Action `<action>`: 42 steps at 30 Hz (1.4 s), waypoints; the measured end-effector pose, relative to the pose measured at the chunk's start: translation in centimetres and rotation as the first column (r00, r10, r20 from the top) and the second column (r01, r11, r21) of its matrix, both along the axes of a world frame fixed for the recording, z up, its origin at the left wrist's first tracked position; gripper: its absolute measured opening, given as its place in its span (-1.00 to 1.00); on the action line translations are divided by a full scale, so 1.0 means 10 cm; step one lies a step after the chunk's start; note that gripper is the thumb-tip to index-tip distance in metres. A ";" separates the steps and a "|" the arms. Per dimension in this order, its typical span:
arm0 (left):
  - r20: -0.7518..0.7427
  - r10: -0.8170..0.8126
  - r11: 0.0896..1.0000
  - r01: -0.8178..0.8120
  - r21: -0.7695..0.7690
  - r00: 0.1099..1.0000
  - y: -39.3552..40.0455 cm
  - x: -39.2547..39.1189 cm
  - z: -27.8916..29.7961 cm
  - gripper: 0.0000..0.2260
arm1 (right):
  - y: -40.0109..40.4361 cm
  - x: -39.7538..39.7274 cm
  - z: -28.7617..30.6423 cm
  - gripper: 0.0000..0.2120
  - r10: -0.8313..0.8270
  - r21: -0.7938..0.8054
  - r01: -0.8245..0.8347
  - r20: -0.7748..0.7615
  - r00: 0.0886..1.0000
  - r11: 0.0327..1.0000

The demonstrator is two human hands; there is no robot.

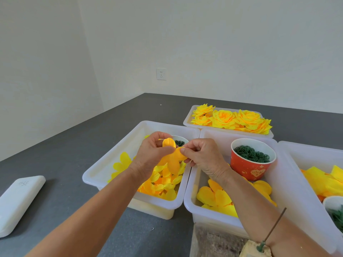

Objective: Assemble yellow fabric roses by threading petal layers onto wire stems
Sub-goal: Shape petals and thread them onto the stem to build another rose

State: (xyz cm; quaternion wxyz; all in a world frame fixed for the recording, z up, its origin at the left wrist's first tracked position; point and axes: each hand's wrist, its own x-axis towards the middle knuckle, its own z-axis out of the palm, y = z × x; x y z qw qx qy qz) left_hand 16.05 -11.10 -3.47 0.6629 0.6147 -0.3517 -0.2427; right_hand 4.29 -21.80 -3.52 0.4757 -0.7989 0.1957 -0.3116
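both hands meet above the left white bin (111,160), each pinching one yellow petal layer (171,156): the left hand (152,154) curls its thumb and fingers round the upper lobe, the right hand (200,154) nips a side lobe between thumb and forefinger. loose lobes hang below the grip, over a heap of small yellow petals (161,184) lying in that bin. just behind the grip a white cup of dark green pieces (179,142) is mostly hidden by the fingers. right of the grip, in the middle bin (193,184), a red paper cup (250,164) holds dark green rings (251,153); below the right wrist lie larger yellow petals (213,196), partly covered by the forearm. beyond the grip a far bin (187,119) carries finished yellow roses (230,118). the rightmost bin (306,156) is cut off by the frame edge, its yellow fabric and a second cup only partly seen. near the bottom edge a thin wire stem (274,227) stands tilted in a pale foam block (256,249), its lower part crossed by the right forearm. open grey tabletop (65,145) spreads left of the grip and behind the bins to the wall; a white packet (16,203) with unreadable writing lies far left.
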 end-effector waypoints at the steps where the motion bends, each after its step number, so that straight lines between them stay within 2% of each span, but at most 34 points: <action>1: 0.040 -0.023 1.000 0.022 0.021 0.999 0.01 -0.01 0.00 -0.77 | 0.00 0.00 0.00 -0.90 0.006 -0.008 -0.006 0.001 1.000 1.000; 3: 0.079 -0.064 0.998 0.063 0.018 0.995 0.02 -0.01 -0.01 -0.90 | 0.01 -0.01 0.00 -0.95 0.036 0.038 -0.037 0.035 0.999 0.999; 4: 0.066 -0.071 0.997 0.071 0.001 0.995 0.02 -0.01 -0.01 -0.94 | 0.01 -0.01 0.01 -0.97 0.063 0.110 -0.071 0.074 0.995 0.991; 7: 0.000 -0.042 0.998 0.042 -0.049 0.999 0.03 0.01 -0.01 -0.92 | 0.01 -0.02 0.03 -0.92 0.135 0.287 -0.177 0.160 0.978 0.942; 10: -0.050 -0.057 0.998 0.056 -0.021 0.997 0.03 0.02 0.00 -0.94 | 0.01 -0.01 0.03 -0.98 0.144 0.283 -0.179 0.138 0.980 0.942; 12: -0.166 -0.139 0.990 0.139 -0.016 0.976 0.03 0.02 0.03 -0.97 | 0.01 -0.01 0.03 -0.96 0.175 0.291 -0.208 0.135 0.975 0.934; 15: -0.338 -0.265 0.964 0.246 -0.099 0.903 0.04 0.05 0.07 -0.96 | 0.01 -0.02 0.05 -0.89 0.268 0.373 -0.329 0.206 0.941 0.868; 17: -0.348 -0.279 0.960 0.248 -0.131 0.895 0.04 0.07 0.07 -0.95 | 0.02 -0.01 0.06 -0.84 0.263 0.394 -0.340 0.237 0.935 0.854; 21: -0.195 -0.177 0.982 0.161 -0.099 0.965 0.03 0.04 0.03 -0.97 | 0.00 -0.02 0.03 -0.95 0.182 0.310 -0.226 0.163 0.970 0.923; 23: -0.009 -0.122 0.992 0.121 -0.040 0.993 0.04 0.03 0.00 -0.94 | 0.00 -0.02 0.03 -0.93 0.161 0.278 -0.193 0.136 0.978 0.941; 25: 0.143 -0.092 0.996 0.093 0.003 0.985 0.04 0.01 -0.03 -0.92 | 0.00 -0.03 0.03 -0.89 0.121 0.217 -0.140 0.097 0.988 0.966; 29: 0.310 -0.070 0.997 0.055 0.057 0.948 0.02 -0.02 -0.06 -0.81 | 0.01 -0.01 -0.01 -0.86 0.067 0.096 -0.067 0.006 0.998 0.993; 34: 0.275 -0.063 0.997 0.048 0.060 0.959 0.01 0.02 -0.09 -0.82 | 0.00 0.00 -0.02 -0.84 0.069 0.037 -0.068 -0.028 0.997 0.997; 37: 0.268 -0.040 0.999 0.034 0.027 0.963 0.01 0.03 -0.08 -0.81 | 0.00 0.00 -0.02 -0.91 0.111 0.089 -0.112 0.019 0.994 0.990; 39: 0.289 -0.011 1.000 0.006 0.017 0.957 0.01 0.03 -0.08 -0.80 | 0.01 0.00 -0.01 -0.95 0.132 0.132 -0.136 0.037 0.991 0.982; 42: 0.344 0.018 0.999 -0.029 0.024 0.939 -0.01 0.01 -0.08 -0.79 | 0.00 -0.01 0.00 -0.90 0.099 0.089 -0.098 0.001 0.995 0.991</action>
